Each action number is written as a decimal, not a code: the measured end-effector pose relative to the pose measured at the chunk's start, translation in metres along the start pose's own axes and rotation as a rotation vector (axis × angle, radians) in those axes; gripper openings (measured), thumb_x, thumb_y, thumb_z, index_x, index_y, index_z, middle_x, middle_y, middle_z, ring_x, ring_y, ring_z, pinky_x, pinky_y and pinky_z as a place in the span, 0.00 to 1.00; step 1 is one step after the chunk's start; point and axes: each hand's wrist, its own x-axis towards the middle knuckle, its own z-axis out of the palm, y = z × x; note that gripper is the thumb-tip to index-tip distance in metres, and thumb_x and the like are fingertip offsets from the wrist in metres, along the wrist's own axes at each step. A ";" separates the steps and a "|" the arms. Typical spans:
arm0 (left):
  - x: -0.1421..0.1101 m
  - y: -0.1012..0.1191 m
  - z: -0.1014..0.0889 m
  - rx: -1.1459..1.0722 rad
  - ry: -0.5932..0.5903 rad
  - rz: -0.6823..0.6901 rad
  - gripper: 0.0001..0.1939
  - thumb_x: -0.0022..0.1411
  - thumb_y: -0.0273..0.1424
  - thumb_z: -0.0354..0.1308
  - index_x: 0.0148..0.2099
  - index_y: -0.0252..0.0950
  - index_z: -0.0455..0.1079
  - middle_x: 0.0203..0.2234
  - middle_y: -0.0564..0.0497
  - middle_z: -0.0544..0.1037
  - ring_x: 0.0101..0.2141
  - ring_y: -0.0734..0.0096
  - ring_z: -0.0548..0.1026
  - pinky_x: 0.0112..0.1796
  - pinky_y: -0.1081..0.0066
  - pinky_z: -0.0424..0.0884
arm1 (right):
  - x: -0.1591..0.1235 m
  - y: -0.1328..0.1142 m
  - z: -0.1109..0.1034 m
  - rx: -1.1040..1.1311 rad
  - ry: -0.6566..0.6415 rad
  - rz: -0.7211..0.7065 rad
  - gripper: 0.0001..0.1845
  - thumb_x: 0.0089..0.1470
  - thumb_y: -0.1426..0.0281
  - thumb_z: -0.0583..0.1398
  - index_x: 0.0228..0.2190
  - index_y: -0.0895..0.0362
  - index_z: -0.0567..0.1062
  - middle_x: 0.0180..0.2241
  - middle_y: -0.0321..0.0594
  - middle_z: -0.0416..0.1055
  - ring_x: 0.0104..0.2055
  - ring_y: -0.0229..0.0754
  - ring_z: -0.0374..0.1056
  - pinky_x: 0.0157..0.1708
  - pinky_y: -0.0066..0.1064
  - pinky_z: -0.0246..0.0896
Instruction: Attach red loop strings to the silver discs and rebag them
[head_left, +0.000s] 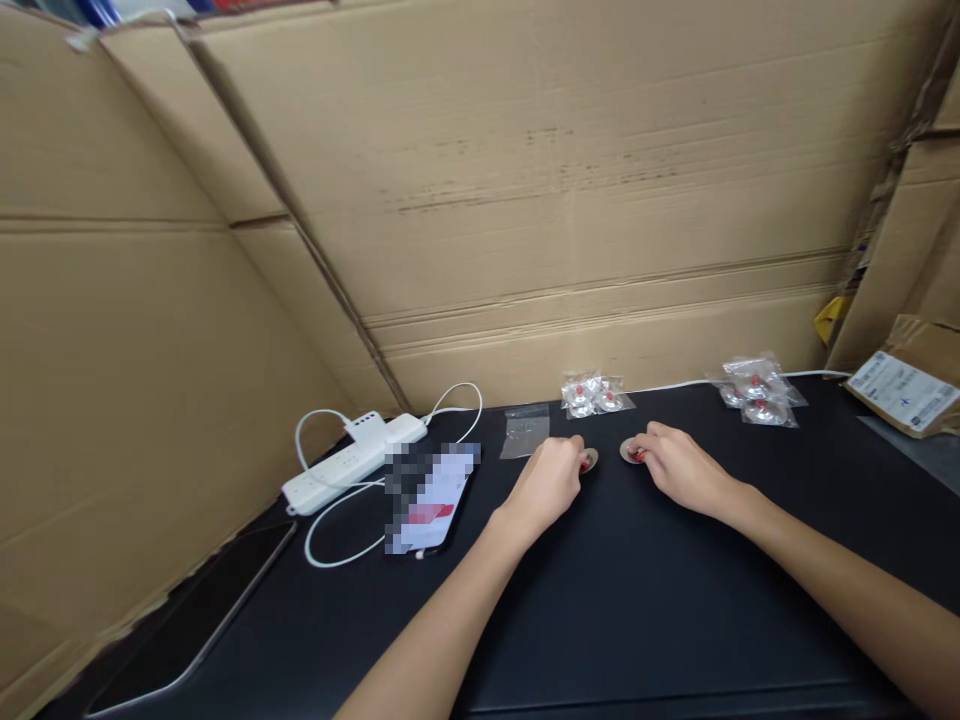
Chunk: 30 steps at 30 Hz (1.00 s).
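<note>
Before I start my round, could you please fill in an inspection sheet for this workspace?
Surface: black tabletop.
Job's things: left disc and right disc, red showing on both; farther back, left bagged cluster and right bagged cluster.
Clutter: flat clear bag, phone, power strip, labelled box.
Hands: left hand pinches left disc; right hand pinches right disc.
Cables: white cable looping near phone.
Surroundings: cardboard walls behind and at both sides.

Cardboard walls (525, 220) along far and left edges of dark table (637, 610). White power strip (349, 464) near far left corner. Phone (444, 492) just beside it, screen lit, partly pixelated; white cable (322, 566) looping between. Dark flat panel (191, 605) along left edge. Cardboard box (930, 345), white label (904, 388), at far right corner.
</note>
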 end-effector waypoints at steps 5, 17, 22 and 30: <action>-0.003 0.005 -0.004 -0.063 -0.039 0.048 0.15 0.62 0.19 0.44 0.28 0.36 0.66 0.22 0.48 0.72 0.27 0.65 0.73 0.30 0.69 0.60 | 0.001 0.002 0.000 0.047 0.000 -0.005 0.16 0.55 0.81 0.50 0.33 0.55 0.74 0.29 0.38 0.65 0.32 0.39 0.64 0.35 0.31 0.57; -0.005 0.023 -0.017 -0.200 -0.002 0.184 0.12 0.58 0.20 0.50 0.40 0.38 0.71 0.30 0.50 0.76 0.31 0.68 0.73 0.35 0.69 0.67 | 0.003 -0.013 -0.008 0.269 0.142 -0.056 0.08 0.52 0.79 0.54 0.30 0.55 0.70 0.29 0.36 0.69 0.31 0.39 0.64 0.32 0.30 0.59; -0.007 0.026 -0.018 -0.236 -0.036 0.247 0.08 0.56 0.23 0.54 0.37 0.37 0.72 0.29 0.52 0.75 0.32 0.68 0.72 0.36 0.69 0.67 | -0.001 -0.023 -0.010 0.242 0.077 -0.162 0.09 0.47 0.81 0.55 0.27 0.55 0.69 0.27 0.36 0.67 0.32 0.40 0.63 0.33 0.31 0.58; -0.001 0.012 -0.014 -0.113 0.102 0.116 0.09 0.63 0.28 0.50 0.41 0.36 0.72 0.34 0.47 0.76 0.39 0.61 0.71 0.42 0.63 0.67 | 0.001 -0.016 -0.007 0.163 0.118 -0.133 0.10 0.51 0.79 0.55 0.33 0.55 0.71 0.34 0.40 0.69 0.39 0.43 0.64 0.41 0.35 0.62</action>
